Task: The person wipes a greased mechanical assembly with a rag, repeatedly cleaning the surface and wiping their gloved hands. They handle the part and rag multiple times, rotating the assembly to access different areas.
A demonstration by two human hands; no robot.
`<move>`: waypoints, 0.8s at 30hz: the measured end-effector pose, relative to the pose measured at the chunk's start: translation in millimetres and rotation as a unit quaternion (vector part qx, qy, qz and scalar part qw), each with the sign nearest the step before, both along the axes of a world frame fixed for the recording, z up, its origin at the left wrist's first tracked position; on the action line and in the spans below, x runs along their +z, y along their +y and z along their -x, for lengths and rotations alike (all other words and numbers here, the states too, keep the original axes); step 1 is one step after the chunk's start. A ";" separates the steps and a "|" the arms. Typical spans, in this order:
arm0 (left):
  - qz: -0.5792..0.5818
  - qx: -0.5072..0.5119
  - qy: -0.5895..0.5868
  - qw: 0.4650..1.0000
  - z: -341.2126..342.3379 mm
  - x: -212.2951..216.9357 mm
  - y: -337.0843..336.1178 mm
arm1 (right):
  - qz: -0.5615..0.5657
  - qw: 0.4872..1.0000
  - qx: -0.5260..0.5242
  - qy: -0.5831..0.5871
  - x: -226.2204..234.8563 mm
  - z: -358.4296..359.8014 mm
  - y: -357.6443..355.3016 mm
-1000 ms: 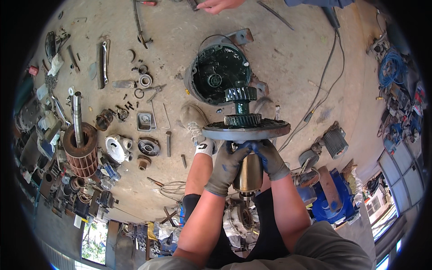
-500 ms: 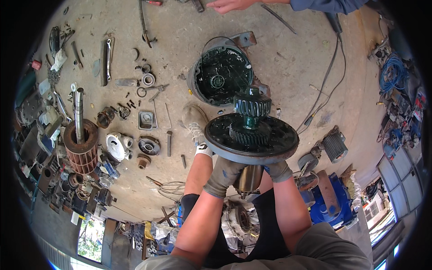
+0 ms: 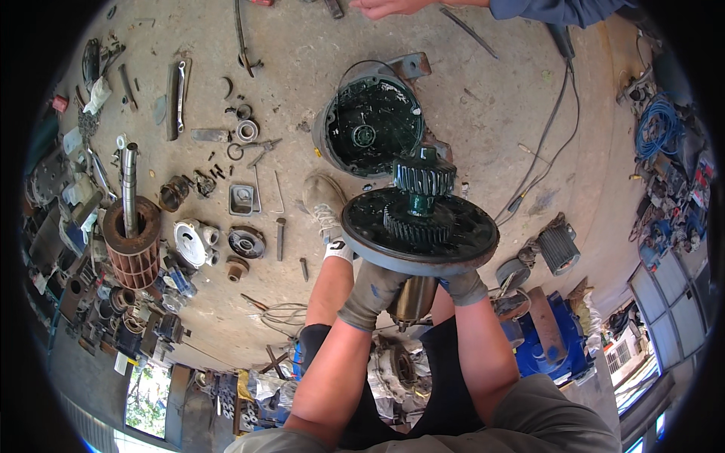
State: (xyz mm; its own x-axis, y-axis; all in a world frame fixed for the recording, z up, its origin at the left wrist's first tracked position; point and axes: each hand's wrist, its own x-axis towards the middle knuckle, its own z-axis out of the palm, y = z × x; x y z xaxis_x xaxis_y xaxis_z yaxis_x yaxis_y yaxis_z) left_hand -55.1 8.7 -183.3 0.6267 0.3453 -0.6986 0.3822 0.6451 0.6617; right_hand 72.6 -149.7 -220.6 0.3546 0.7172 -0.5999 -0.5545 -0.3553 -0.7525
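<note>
Dark green gear assembly (image 3: pixel 420 223), grey gloves (image 3: pixel 375 291).

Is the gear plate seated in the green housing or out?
Out. Both hands hold the gear plate up, apart from the green housing on the floor, open and empty.

A stained concrete floor (image 3: pixel 498 113) carries everything. Far and near the middle, an open green housing (image 3: pixel 368 128) lies mouth up. To the left stand a rusty rotor (image 3: pixel 132 241) with its shaft (image 3: pixel 129 185) upright, a white cover (image 3: pixel 189 243), a round bearing plate (image 3: pixel 246 241), a small square tray (image 3: pixel 242 199) and a bolt (image 3: pixel 280 238). Farther left lie wrenches (image 3: pixel 177 98) and rings (image 3: pixel 246 131). Black cables (image 3: pixel 555 128) run along the right. On the right near side sit a small ribbed motor (image 3: pixel 559 248) and a blue machine (image 3: pixel 555 343).
</note>
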 end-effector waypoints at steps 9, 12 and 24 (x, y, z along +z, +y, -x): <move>-0.110 -0.055 -0.003 0.992 -4.4 -7.3 -0.2 | 0.077 0.996 0.042 0.020 8.5 -9.1 6.1; -0.012 0.010 0.015 1.000 -12.0 -2.2 3.9 | 0.087 0.992 0.013 0.087 12.8 -14.4 14.3; 0.070 0.073 0.068 0.993 -32.9 -4.6 13.6 | 0.144 0.973 -0.036 0.174 19.3 -26.0 45.1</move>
State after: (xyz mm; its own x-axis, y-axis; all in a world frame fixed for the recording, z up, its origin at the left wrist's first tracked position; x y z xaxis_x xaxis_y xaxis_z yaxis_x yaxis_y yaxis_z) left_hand -22.3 22.4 -187.9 0.4738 0.3185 -0.8210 0.3583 0.7819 0.5101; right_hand 98.6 -104.7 -201.4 0.1365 0.4821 -0.8654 -0.7898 -0.4744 -0.3889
